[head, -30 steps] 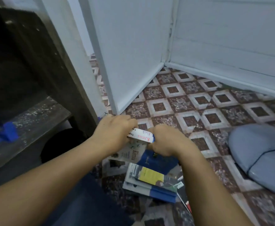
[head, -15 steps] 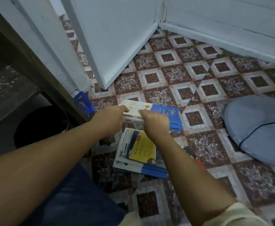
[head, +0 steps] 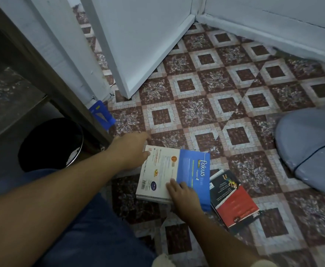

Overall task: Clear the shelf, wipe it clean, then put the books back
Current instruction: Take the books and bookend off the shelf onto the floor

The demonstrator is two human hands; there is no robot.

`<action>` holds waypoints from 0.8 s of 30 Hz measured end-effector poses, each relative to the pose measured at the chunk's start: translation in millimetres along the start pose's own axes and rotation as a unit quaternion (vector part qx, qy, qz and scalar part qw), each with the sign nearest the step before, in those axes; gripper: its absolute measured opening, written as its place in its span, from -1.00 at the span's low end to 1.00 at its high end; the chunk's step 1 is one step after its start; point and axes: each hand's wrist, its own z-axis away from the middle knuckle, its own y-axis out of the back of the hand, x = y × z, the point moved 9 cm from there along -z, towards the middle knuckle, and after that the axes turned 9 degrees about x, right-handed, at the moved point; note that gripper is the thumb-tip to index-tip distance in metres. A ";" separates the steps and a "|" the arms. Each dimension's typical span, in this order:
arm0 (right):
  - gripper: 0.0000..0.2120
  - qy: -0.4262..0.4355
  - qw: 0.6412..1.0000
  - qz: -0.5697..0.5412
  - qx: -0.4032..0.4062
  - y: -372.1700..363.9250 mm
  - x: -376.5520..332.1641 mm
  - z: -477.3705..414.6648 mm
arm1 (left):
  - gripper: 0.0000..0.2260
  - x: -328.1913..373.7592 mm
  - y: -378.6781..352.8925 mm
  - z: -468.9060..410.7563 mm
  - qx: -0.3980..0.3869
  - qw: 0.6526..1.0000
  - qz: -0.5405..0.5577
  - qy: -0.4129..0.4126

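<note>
A white-and-blue book titled "fokus" [head: 188, 166] lies flat on top of a small pile on the tiled floor. My right hand [head: 183, 195] rests on its near edge, fingers spread flat over the cover. My left hand [head: 132, 149] is at the book's far left corner with fingers stretched out, its thumb side touching the edge. A black-and-red book [head: 233, 201] lies on the floor just right of the pile. The dark wooden shelf [head: 7, 97] at far left shows a dusty, speckled board with no books on it.
A black round bin [head: 51, 143] stands under the shelf. A blue object [head: 102, 114] lies by the shelf's post. A white door [head: 138, 45] stands ajar behind it. A grey cushion [head: 310, 149] lies at the right. My knee in blue jeans [head: 92, 234] fills the lower left.
Both hands carried the books down from the air onto the floor pile. My left hand has let go and slid to the corner; my right hand now lies flat on the cover.
</note>
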 end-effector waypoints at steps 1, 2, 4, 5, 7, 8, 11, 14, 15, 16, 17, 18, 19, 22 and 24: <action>-0.34 0.009 1.000 -0.009 0.007 4.3 -1.3 0.3 | -0.59 1.8 -3.3 1.0 -0.007 1.000 -0.004 -0.003; -0.40 0.018 1.000 -0.008 0.006 6.9 -1.8 1.3 | -0.59 4.2 -5.8 2.7 -0.012 1.000 -0.011 -0.008; -0.49 0.030 1.000 0.002 0.010 10.5 -2.6 1.2 | -0.59 8.1 -8.1 6.0 -0.012 0.999 -0.025 -0.019; -0.48 0.026 1.000 0.006 0.007 10.0 -2.3 0.8 | -0.58 9.5 -8.1 7.6 -0.008 0.999 -0.030 -0.024; -0.37 0.004 1.000 0.000 -0.015 5.2 1.6 0.5 | -0.55 9.7 -7.6 10.5 -0.008 0.999 -0.037 -0.029; -0.30 -0.004 1.000 0.003 -0.031 1.6 4.7 0.4 | -0.55 8.7 -7.2 11.9 -0.009 0.999 -0.038 -0.028; -0.15 -0.008 0.998 0.020 -0.056 -2.1 7.8 -3.4 | -0.55 2.6 -4.5 15.8 -0.008 0.999 -0.042 -0.023; -0.20 -0.019 0.998 0.011 -0.052 8.9 4.1 -10.1 | -0.57 -4.8 -1.4 20.0 -0.006 0.999 -0.043 -0.017; -0.28 -0.026 0.999 0.008 -0.042 17.3 2.5 -13.1 | -0.58 -7.6 -0.1 21.1 -0.007 0.999 -0.045 -0.014; -0.38 -0.034 0.999 0.001 -0.026 26.6 0.9 -16.7 | -0.58 -10.3 1.2 22.3 -0.007 0.999 -0.049 -0.012; -0.47 -0.042 0.999 -0.007 -0.009 37.8 -1.6 -20.7 | -0.58 -13.5 3.8 23.7 -0.005 0.999 -0.052 -0.009; -0.54 -0.048 0.999 -0.018 0.009 49.1 -4.8 -25.4 | -0.58 -16.6 6.1 25.4 -0.004 0.999 -0.054 -0.007; -0.59 -0.053 0.998 -0.028 0.028 62.1 -8.6 -30.5 | -0.59 -19.9 9.5 26.9 -0.001 0.999 -0.054 -0.004; -0.65 -0.062 0.994 -0.042 0.085 106.5 -22.6 -43.4 | -0.61 -33.0 23.5 35.6 0.018 0.999 -0.038 0.011; -0.67 -0.059 0.990 -0.056 0.111 133.7 -34.5 -49.0 | -0.63 -43.0 34.2 43.2 0.034 0.999 -0.026 0.021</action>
